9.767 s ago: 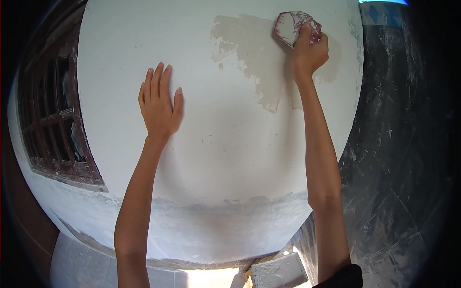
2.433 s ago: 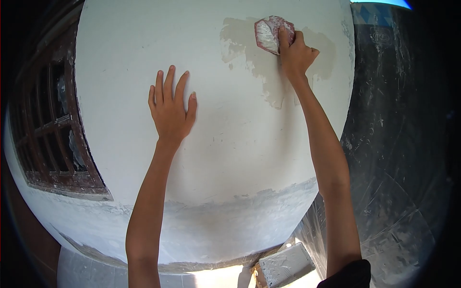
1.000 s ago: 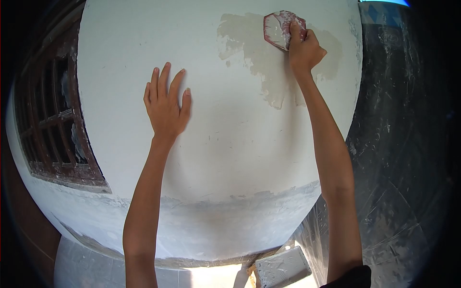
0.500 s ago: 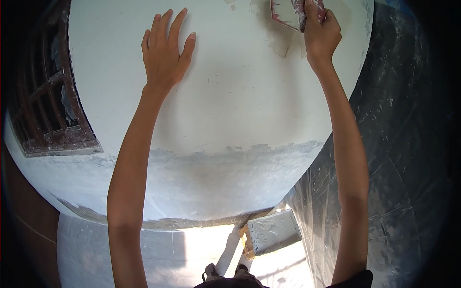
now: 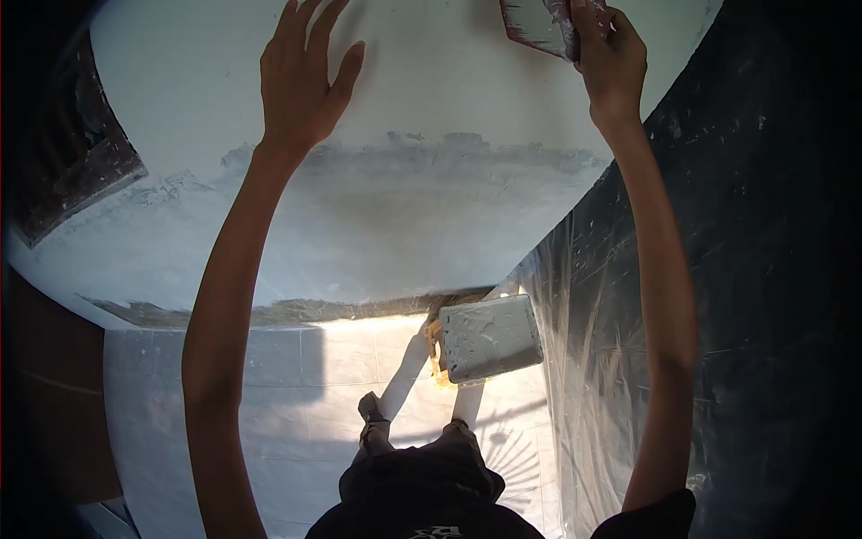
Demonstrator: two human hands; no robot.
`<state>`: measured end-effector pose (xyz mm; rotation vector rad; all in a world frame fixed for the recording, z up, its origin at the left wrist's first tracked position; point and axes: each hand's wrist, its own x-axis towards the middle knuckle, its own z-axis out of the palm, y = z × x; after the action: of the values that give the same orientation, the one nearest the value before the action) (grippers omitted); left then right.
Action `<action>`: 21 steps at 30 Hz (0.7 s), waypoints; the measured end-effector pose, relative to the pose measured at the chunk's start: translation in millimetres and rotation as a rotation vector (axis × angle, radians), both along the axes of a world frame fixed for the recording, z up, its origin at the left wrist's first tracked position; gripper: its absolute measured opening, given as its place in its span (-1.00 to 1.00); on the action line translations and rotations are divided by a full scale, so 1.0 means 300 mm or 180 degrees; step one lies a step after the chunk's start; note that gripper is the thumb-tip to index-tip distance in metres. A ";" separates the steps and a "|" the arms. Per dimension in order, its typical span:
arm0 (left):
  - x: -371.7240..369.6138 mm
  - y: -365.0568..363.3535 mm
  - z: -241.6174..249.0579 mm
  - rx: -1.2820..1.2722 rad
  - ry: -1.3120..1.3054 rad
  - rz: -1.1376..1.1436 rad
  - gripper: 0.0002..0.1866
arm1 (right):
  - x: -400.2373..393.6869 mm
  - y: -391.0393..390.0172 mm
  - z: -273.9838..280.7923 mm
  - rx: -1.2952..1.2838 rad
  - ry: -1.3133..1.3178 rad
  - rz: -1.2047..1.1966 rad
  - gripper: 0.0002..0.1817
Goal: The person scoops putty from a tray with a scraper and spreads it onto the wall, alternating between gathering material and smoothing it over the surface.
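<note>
At the top right, my right hand (image 5: 613, 58) is closed around a wide scraper (image 5: 543, 25) whose handle is smeared with white paste. Its blade lies close to the pale wall (image 5: 431, 81); whether it touches cannot be told. My left hand (image 5: 308, 81) is spread at the upper left against or just over the same wall, holding nothing, with its fingertips partly cut off by the top edge. Lower down, the wall turns grey and patchy.
A tray (image 5: 494, 337) of white paste rests on a yellowish support above the tiled floor (image 5: 350, 355), ahead of my feet. A dark wooden window grille (image 5: 85, 153) is at left. Dark plastic sheeting (image 5: 754, 269) hangs at right.
The view has tilted down, so the window, wall band and tray appear higher and more of my body shows. Both hands remain near the top, the right still gripping the scraper.
</note>
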<state>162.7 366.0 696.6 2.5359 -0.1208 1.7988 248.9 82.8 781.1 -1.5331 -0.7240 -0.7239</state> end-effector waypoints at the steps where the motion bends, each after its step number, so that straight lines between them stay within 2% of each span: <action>1: -0.010 -0.027 -0.035 -0.0020 0.0080 0.0020 -0.37 | 0.003 -0.029 -0.039 -0.0071 0.0030 0.0089 -0.74; 11: -0.111 -0.460 -0.510 -0.0413 0.0677 0.0159 -0.39 | 0.037 -0.350 -0.518 -0.0475 0.0833 0.0891 -0.75; 13: -0.138 -0.543 -0.617 -0.0509 0.0702 -0.0014 -0.40 | 0.012 -0.410 -0.622 -0.0621 0.0963 0.0818 -0.73; 19: -0.237 -0.700 -0.915 -0.0853 0.1444 0.0089 -0.39 | 0.028 -0.551 -0.986 -0.0915 0.1345 0.0873 -0.74; 21: -0.240 -0.727 -1.031 -0.0920 0.1387 -0.0052 -0.40 | 0.006 -0.595 -1.099 -0.1546 0.0984 0.0122 -0.49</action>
<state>90.7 147.9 387.2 2.6210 0.1202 1.1194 250.7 -95.9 451.3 -2.0097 -0.7220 -0.2752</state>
